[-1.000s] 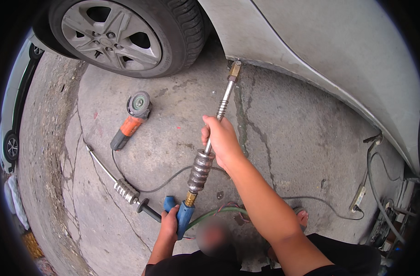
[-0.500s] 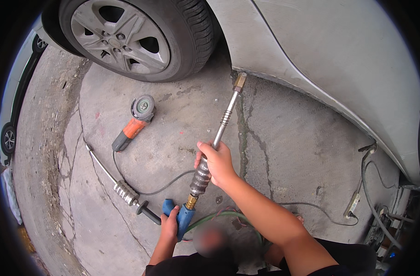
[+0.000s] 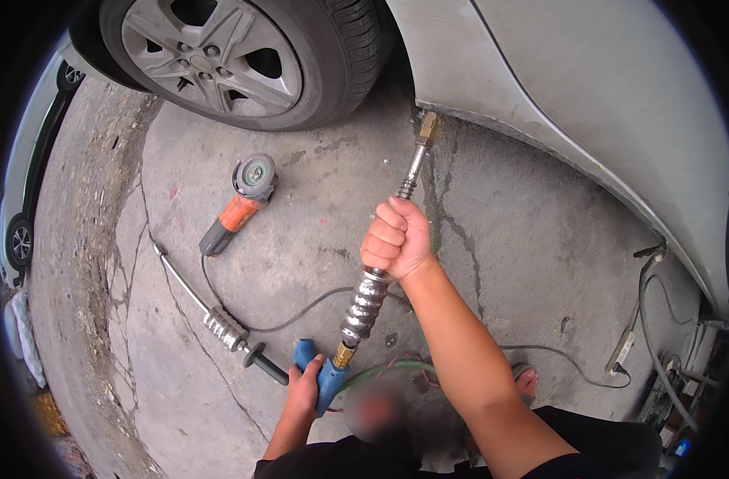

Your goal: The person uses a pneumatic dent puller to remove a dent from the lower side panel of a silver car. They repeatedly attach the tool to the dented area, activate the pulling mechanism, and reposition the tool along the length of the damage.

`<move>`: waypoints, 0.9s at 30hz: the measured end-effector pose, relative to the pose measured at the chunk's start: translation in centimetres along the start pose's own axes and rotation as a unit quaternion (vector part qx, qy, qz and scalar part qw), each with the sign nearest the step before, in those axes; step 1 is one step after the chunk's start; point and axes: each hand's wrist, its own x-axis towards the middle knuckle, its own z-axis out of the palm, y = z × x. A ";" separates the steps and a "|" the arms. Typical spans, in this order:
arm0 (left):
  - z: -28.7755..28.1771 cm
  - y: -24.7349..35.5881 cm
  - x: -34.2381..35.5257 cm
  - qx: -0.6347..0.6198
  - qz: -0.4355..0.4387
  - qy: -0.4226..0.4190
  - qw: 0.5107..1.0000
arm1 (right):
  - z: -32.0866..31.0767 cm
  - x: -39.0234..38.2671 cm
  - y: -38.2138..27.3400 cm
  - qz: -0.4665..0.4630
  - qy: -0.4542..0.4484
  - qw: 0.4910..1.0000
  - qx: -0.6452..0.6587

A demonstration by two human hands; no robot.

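A long slide hammer dent puller point(image 3: 364, 307) slants up and away from me, with a ribbed metal weight and a brass-coloured tip. My left hand point(image 3: 303, 391) is closed around its blue grip point(image 3: 330, 385). Just above the weight, my right hand point(image 3: 396, 239) makes a fist around the steel rod. The tip lies by the lower edge of the light-coloured car body panel point(image 3: 620, 104); whether it touches cannot be made out. A second slide hammer point(image 3: 224, 328) with a black handle lies on the concrete, its handle end close to my left hand.
An orange and grey angle grinder point(image 3: 235, 214) lies on the cracked concrete point(image 3: 524, 263), its cord running past the second slide hammer. The car wheel point(image 3: 213, 60) stands far left. A green cable point(image 3: 380, 370) trails by the blue grip. A power strip point(image 3: 622, 350) and cords lie at the right.
My right hand has moved up from the weight onto the rod and closed into a fist. My left hand stays on the blue grip. The view has shifted slightly.
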 end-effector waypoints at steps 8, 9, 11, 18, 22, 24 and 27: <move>-1.0 -0.1 0.2 -0.019 -0.019 0.042 0.999 | 3.6 2.3 3.4 -0.160 0.526 0.782 -0.293; -0.9 0.0 0.3 -0.020 -0.023 0.043 0.999 | 3.7 2.4 3.3 -0.158 0.520 0.784 -0.299; -0.9 0.4 0.2 -0.021 -0.029 0.045 0.998 | 4.0 2.5 3.3 -0.153 0.509 0.788 -0.312; -0.1 2.5 -1.1 -0.026 -0.035 0.028 0.999 | 4.4 3.4 3.2 -0.140 0.511 0.784 -0.323; -1.6 -0.4 1.3 -0.014 -0.031 0.020 0.999 | 4.5 3.5 3.4 -0.139 0.509 0.783 -0.329; -1.3 -0.2 1.2 -0.024 -0.039 0.049 0.998 | 4.0 3.1 3.1 -0.142 0.495 0.791 -0.330; -0.7 1.2 0.3 -0.064 -0.048 0.061 0.995 | 3.4 2.7 3.4 -0.138 0.488 0.744 -0.435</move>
